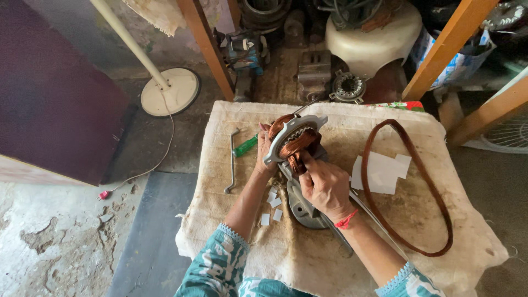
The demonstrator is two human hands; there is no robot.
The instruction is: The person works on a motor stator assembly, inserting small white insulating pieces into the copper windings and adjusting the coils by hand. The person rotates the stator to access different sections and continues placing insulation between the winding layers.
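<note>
Left hand (pixel 264 151) clasps motor stator (pixel 294 142) rim, upright on cloth-covered table (pixel 330 258). Right hand (pixel 324 184) fingers pinched on copper winding (pixel 297 148). Paper slips (pixel 382 173) near.

Item count on the bench (pixel 330 264): one motor stator (pixel 294 140) with copper windings, one grey metal housing (pixel 302 206), one green-handled screwdriver (pixel 246 146), one bent metal rod (pixel 232 162), one brown belt loop (pixel 434 203), four small white paper slips (pixel 273 201), one white paper stack (pixel 382 173).
</note>
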